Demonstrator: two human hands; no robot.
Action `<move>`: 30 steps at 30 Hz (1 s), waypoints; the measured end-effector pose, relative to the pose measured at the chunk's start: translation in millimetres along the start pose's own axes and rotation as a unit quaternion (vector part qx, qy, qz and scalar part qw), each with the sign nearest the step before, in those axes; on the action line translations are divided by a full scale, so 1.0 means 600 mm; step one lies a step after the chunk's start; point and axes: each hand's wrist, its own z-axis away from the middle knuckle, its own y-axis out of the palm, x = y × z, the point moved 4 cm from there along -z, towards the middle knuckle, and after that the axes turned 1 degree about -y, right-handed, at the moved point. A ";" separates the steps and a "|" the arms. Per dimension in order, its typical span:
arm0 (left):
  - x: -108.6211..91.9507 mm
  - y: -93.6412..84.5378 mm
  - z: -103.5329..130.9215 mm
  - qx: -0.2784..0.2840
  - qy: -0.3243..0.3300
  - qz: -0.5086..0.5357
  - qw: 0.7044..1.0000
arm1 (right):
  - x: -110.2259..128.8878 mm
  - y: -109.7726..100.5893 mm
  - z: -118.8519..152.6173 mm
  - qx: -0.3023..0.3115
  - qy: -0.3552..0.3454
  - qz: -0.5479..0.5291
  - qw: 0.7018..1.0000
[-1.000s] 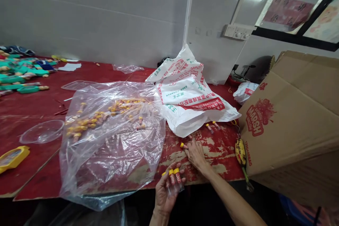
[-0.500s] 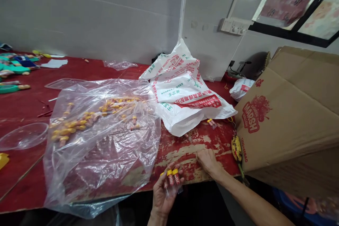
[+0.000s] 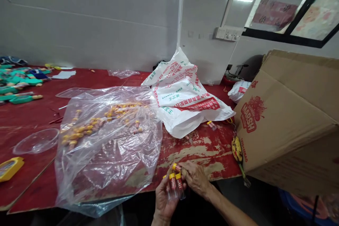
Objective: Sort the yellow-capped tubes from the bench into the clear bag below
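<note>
My left hand is closed round several small clear tubes with yellow caps and red labels, caps pointing up and away from me. Right beside it, my right hand pinches another yellow-capped tube, which lies tilted just above the others. Both hands are at the table's front edge. To their left, a large clear plastic bag holds many more of these tubes. Beyond my hands lies a white woven sack with red and green print, and a few loose tubes sit by its edge.
A big cardboard box stands on the right, with a spotted banana beside it. Clear plastic lid, yellow object and green items are on the red table at left. A wall runs behind.
My right hand has moved left from the tabletop to my left hand, and a tube now shows in its fingers. The view has shifted slightly.
</note>
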 end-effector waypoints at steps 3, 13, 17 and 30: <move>-0.016 -0.002 0.002 0.039 0.021 -0.003 0.999 | -0.027 -0.022 -0.037 -0.020 0.039 0.046 0.998; -0.039 -0.011 0.005 0.104 0.023 0.014 0.994 | -0.101 -0.022 -0.176 -0.082 0.168 0.173 0.967; -0.042 -0.027 0.002 0.083 0.016 0.011 0.996 | -0.095 -0.012 -0.125 -0.063 0.139 0.111 0.982; 0.004 -0.094 -0.009 -0.132 -0.095 0.017 0.986 | -0.044 0.036 -0.010 -0.020 0.191 -0.361 0.913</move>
